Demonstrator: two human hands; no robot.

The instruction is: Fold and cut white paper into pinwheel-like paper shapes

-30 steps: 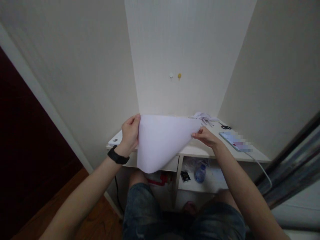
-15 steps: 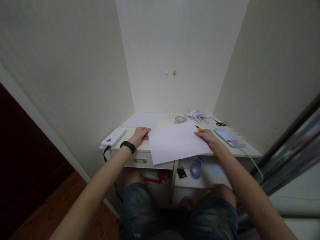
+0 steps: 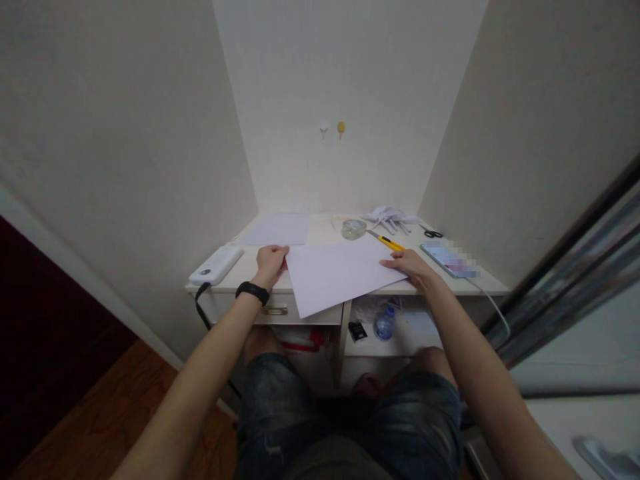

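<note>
A white sheet of paper [image 3: 340, 275] is stretched between my two hands, its near edge sticking out past the front of the desk. My left hand [image 3: 273, 262] pinches its left corner. On the opposite side, my right hand [image 3: 406, 262] grips the right edge, thumb on top and fingers mostly hidden below. Just beyond the right fingers lies a yellow utility knife [image 3: 389, 243]. A roll of clear tape [image 3: 354, 229] rests behind the sheet. Another stack or sheet of white paper [image 3: 279, 229] lies flat at the back left.
A white power bank [image 3: 216, 265] with a black cable stands at the left edge. Crumpled paper strips [image 3: 391, 219], black scissors [image 3: 431, 233] and a phone [image 3: 449, 259] on a cable are to the right. Below, a shelf holds a water bottle [image 3: 385, 325] and a small black box [image 3: 357, 331].
The sheet has shifted slightly left and toward the desk in my hands, uncovering more of the yellow utility knife. My view has tilted down a little.
</note>
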